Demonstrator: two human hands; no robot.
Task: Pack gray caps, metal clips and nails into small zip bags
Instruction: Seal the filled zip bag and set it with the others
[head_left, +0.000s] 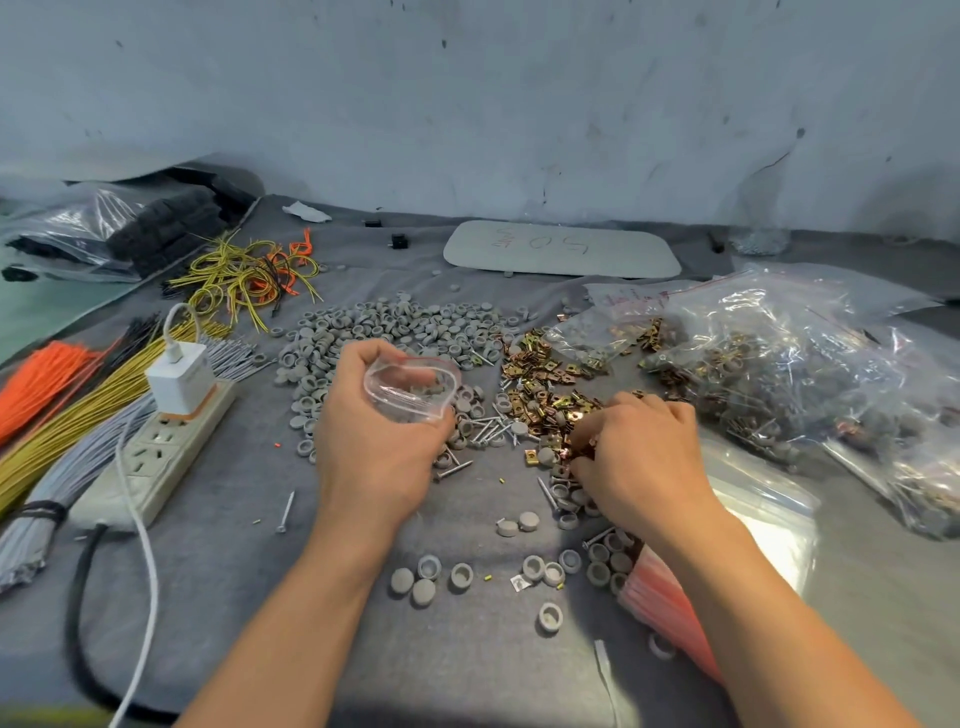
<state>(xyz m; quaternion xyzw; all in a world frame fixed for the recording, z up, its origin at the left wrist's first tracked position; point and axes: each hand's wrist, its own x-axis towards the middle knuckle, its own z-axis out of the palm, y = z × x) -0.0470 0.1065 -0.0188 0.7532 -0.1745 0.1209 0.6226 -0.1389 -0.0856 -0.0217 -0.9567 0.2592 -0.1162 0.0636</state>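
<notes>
a white power strip (156, 457) lies on the gray cloth (234, 582), a charger (179, 382) plugged in. a white cable (144, 561) crosses it, beside a black cord (78, 613). to its left are bundles of orange wires (36, 382), yellow wires (67, 426) and gray wires (47, 499). farther back lie a wire tangle (244, 275), bagged black blocks (171, 223) and a white board (561, 249) with red writing.

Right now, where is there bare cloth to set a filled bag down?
Bare cloth lies between the power strip and the left forearm, holding only one nail. Another patch sits at the near edge between both forearms, below the loose caps. Crowded: the gray caps pile, metal clips by the right hand, filled bags at right.
</notes>
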